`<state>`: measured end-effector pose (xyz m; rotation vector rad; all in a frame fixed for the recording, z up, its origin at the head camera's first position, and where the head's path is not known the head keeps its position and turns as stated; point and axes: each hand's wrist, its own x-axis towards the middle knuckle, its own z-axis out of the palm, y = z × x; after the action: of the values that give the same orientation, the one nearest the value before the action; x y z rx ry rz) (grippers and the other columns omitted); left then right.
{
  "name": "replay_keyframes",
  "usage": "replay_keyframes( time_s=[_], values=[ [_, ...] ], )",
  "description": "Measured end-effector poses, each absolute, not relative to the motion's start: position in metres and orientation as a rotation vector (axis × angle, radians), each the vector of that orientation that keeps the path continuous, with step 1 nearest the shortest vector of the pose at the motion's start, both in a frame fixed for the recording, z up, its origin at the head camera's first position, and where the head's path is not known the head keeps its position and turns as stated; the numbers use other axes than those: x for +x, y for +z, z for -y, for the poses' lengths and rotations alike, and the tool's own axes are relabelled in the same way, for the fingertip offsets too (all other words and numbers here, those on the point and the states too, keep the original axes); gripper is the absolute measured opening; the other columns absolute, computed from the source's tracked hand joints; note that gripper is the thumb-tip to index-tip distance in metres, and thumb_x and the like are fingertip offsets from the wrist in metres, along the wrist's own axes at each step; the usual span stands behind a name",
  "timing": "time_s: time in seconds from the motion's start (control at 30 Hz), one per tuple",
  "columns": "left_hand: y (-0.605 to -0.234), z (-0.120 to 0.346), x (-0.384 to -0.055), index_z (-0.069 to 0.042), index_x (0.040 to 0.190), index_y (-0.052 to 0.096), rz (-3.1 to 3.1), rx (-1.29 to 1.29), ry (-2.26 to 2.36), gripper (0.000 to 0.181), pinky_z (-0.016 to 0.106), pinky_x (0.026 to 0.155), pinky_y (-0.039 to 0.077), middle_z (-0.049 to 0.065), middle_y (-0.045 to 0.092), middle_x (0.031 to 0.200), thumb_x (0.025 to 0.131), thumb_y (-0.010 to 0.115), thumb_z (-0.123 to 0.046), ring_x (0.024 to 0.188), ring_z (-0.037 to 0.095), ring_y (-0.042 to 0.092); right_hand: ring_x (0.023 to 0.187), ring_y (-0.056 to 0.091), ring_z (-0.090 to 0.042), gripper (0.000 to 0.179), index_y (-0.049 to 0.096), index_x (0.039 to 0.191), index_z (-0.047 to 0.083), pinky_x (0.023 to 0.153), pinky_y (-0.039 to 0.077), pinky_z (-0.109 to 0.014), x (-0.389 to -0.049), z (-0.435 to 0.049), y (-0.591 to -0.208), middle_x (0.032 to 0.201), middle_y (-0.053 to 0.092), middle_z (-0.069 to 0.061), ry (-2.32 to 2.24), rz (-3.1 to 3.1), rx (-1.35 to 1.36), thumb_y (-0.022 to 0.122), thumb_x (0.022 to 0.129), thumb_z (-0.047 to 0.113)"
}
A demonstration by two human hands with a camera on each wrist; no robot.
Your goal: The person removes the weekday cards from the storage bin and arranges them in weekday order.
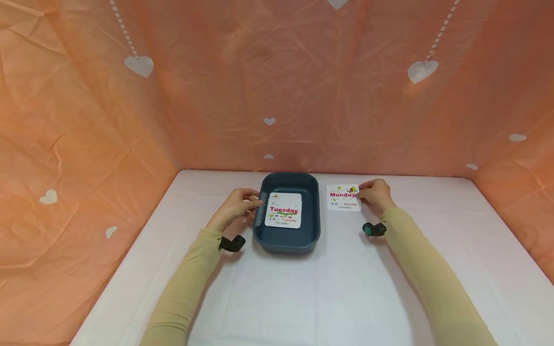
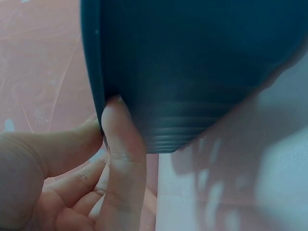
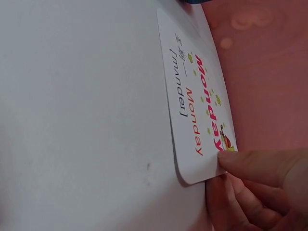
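My left hand point(image 1: 237, 206) pinches the left rim of a dark blue plastic tray point(image 1: 309, 230), thumb and finger on either side of the wall in the left wrist view. Inside the tray lies a white card point(image 1: 283, 223) printed "Tuesday". To the right of the tray, my right hand point(image 1: 377, 194) holds the right edge of a second white card point(image 1: 335, 205), which reads "Monday". In the right wrist view the thumb point(image 3: 236, 161) presses on the card's face while fingers curl beneath its edge. The "Monday" card lies low over the white tabletop.
A white cloth point(image 1: 277, 298) covers the table. Orange fabric point(image 1: 329, 96) with white hearts rises along the back and both sides. The back edge of the table runs just behind the tray. Each wrist wears a small black camera point(image 1: 232, 243).
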<state>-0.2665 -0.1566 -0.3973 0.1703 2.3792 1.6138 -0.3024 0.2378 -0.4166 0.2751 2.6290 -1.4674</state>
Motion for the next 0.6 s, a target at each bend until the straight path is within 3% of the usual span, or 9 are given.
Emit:
replay_keyframes(
  time_s=[0.6],
  values=[
    [-0.3981,0.1578,-0.267,0.01,0.124,0.052,-2.392,0.174,1.592,0.039,0.036,0.065,0.055,0.017,0.06,0.094,0.091,0.064,-0.006,0.066,0.016,0.061,0.081,0.058,-0.018,0.035,0.059,0.116,-0.01,0.065,0.049,-0.019,-0.3012,-0.2385,-0.414,0.116,0.056,-0.025,-1.397,-2.607,0.333,0.068,0.085,0.003]
  ],
)
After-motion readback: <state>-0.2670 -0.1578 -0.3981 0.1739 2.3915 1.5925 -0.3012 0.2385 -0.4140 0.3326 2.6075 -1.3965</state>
